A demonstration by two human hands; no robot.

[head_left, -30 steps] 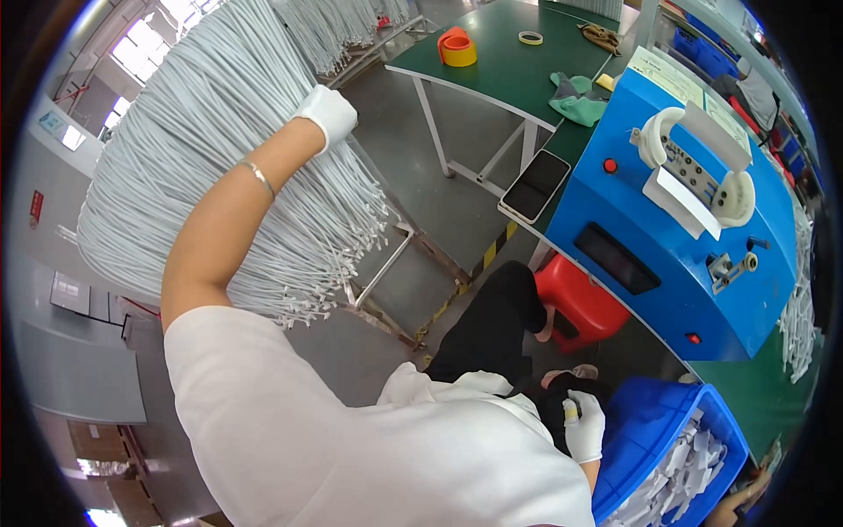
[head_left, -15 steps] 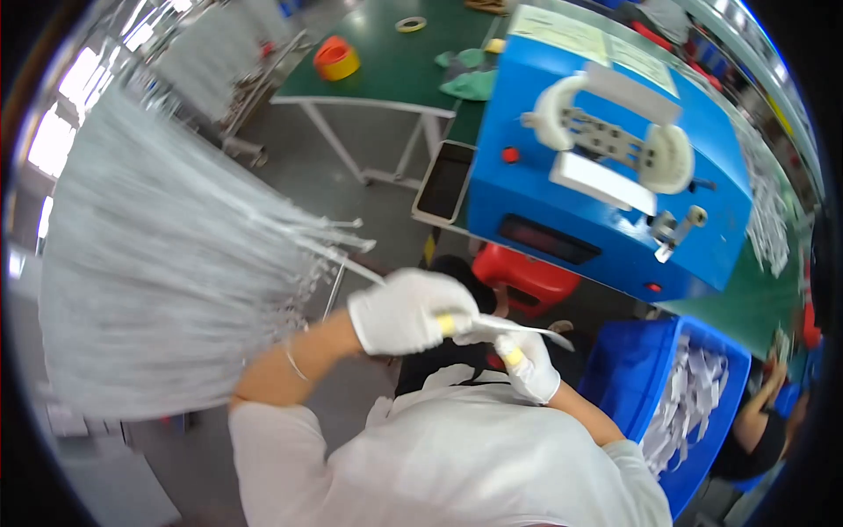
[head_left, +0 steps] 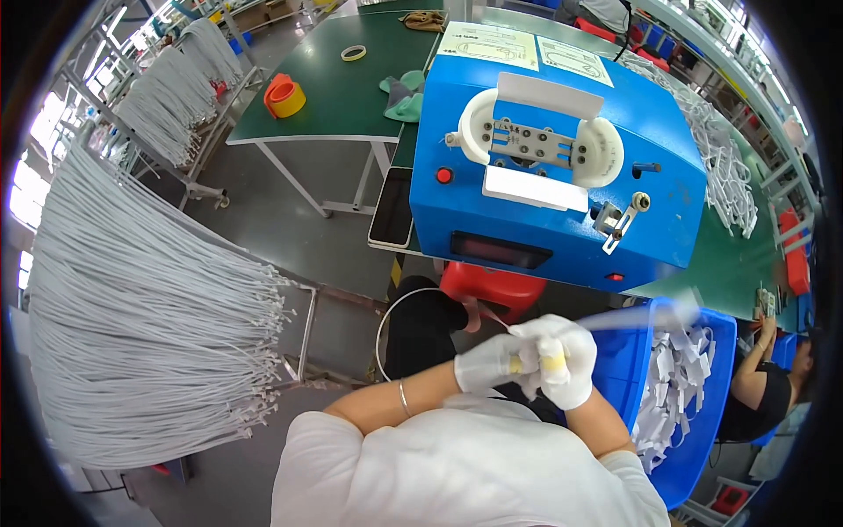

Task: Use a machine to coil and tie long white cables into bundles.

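Both my hands wear white gloves with yellow tape on the fingers, and they meet in front of my lap. My left hand (head_left: 488,364) is closed on a thin white cable (head_left: 381,330), which hangs in a loop to the left of the hands. My right hand (head_left: 571,364) is closed against it. From the right fingers a pale strip (head_left: 628,318), smeared by motion, stretches right over the rim of a blue bin (head_left: 615,360). The fingers hide where cable and strip are gripped.
Many grey-white cables (head_left: 149,307) hang on a rack at left. A blue machine (head_left: 562,233) with white curved guides stands ahead, a red stool (head_left: 492,285) below it. White strips (head_left: 676,395) lie in the bin. Tape rolls sit on the green table (head_left: 325,97). Another person (head_left: 768,386) sits at far right.
My left hand has moved right, away from the cable rack, and now meets the right hand. A cable loop shows beside them. The pale strip now reaches farther right, toward the bin.
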